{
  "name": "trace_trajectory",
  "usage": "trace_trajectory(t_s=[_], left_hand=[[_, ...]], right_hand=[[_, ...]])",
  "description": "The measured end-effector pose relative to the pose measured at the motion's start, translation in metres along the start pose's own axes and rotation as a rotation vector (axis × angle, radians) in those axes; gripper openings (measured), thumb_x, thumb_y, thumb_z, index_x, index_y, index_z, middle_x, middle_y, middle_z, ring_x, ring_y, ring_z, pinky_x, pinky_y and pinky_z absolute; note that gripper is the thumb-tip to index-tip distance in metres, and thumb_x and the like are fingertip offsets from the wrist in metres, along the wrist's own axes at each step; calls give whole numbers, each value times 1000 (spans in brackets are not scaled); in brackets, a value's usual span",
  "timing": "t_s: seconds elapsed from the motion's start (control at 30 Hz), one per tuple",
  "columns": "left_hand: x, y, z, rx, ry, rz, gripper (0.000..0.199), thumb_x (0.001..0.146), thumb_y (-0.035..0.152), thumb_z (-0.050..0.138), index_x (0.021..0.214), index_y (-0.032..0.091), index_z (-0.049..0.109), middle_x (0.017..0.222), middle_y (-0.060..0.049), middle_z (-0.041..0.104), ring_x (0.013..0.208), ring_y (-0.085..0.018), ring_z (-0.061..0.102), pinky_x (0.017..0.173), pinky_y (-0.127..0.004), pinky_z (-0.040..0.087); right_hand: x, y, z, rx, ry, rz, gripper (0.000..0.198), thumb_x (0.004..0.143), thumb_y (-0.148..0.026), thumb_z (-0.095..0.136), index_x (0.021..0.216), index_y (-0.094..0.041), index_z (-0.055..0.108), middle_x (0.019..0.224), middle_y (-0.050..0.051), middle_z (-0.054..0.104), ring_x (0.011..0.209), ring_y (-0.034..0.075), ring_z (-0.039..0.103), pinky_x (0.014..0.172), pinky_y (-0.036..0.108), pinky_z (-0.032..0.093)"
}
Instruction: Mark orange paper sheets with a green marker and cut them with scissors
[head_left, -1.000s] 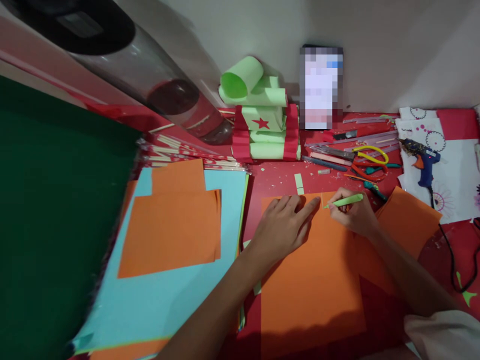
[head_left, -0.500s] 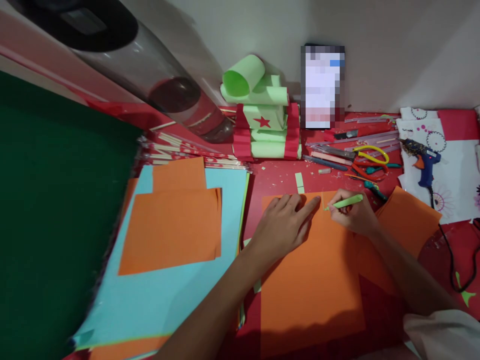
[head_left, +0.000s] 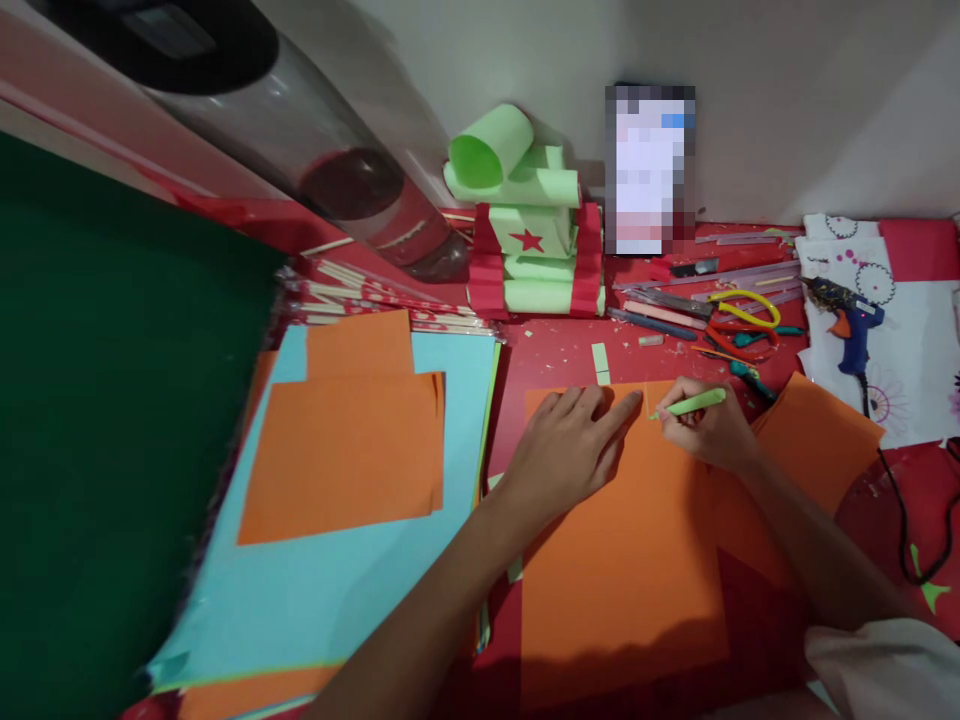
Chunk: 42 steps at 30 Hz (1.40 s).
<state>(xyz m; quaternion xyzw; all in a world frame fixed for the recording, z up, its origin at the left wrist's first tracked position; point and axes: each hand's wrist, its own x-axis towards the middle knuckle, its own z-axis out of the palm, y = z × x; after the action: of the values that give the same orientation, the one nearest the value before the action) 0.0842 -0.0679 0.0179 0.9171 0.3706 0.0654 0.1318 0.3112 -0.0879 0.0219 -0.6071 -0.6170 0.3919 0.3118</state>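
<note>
An orange paper sheet lies in front of me on the red table. My left hand rests flat on its upper part, fingers spread and the index finger stretched towards a thin pale line near the top edge. Pinched in my right hand is a light green pen, its tip touching the sheet at the lower end of that line. More orange paper lies beneath and beside my right forearm. A small pale green paper strip sits just beyond the sheet's top edge.
On the left, cut orange pieces lie on a light blue sheet stack. Behind stand a green-and-red paper model and a phone against the wall. Pliers and glue sticks lie back right, beside a blue glue gun.
The whole view has shifted very slightly. Both hands, the pen and the sheet keep almost the same places.
</note>
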Motion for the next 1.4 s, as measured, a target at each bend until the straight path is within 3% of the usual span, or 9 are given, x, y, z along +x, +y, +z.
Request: trace_trajectory(t_s=[0.2, 0.47, 0.63, 0.8, 1.0, 1.23, 1.4], left_hand=[[-1, -1, 2, -16, 20, 6, 41, 107, 25, 46, 145, 23, 61, 109, -11, 68, 95, -28, 57, 78, -40, 38], [0, -2, 7, -7, 27, 14, 44, 111, 42, 47, 147, 22, 61, 113, -13, 68, 98, -30, 59, 80, -42, 40], [1, -1, 8, -14, 29, -14, 45, 110, 42, 47, 147, 22, 61, 113, -13, 68, 99, -31, 60, 82, -42, 42], [2, 0, 8, -43, 39, -21, 37, 108, 39, 52, 139, 21, 63, 115, -12, 69, 99, -30, 62, 82, -41, 42], [3, 1, 15, -104, 109, 19, 18, 107, 28, 54, 115, 21, 69, 107, -9, 72, 93, -26, 64, 79, -38, 41], [3, -2, 21, -181, 167, 97, 19, 106, 20, 56, 116, 23, 73, 103, -4, 76, 88, -22, 67, 79, -35, 44], [2, -7, 21, -217, 166, 127, 24, 107, 20, 55, 118, 23, 76, 101, -5, 77, 87, -20, 68, 79, -34, 45]], right_hand=[[-1, 5, -1, 55, -21, -10, 4, 74, -20, 67, 73, -20, 71, 55, -4, 58, 49, 10, 45, 49, 23, 33], [2, 7, -1, 184, 103, -51, 9, 87, -29, 67, 83, -21, 69, 68, -2, 62, 58, 12, 53, 54, 24, 41], [3, -9, -10, 73, 156, -117, 9, 90, -26, 65, 86, -22, 72, 82, 2, 74, 73, 16, 66, 68, 28, 52], [-4, -24, -28, -37, 117, -148, 11, 92, -24, 67, 96, -23, 78, 93, 4, 80, 82, 19, 72, 75, 29, 54], [-21, -15, -21, -78, 39, -84, 15, 91, -24, 67, 99, -23, 80, 84, 2, 80, 69, 16, 70, 63, 26, 49], [-31, 15, -3, -16, 84, -27, 8, 90, -29, 70, 89, -22, 73, 75, 2, 76, 62, 15, 66, 59, 25, 45], [-31, 18, -3, -33, 83, -31, 7, 88, -28, 69, 87, -21, 72, 74, 2, 77, 59, 14, 65, 58, 26, 46]])
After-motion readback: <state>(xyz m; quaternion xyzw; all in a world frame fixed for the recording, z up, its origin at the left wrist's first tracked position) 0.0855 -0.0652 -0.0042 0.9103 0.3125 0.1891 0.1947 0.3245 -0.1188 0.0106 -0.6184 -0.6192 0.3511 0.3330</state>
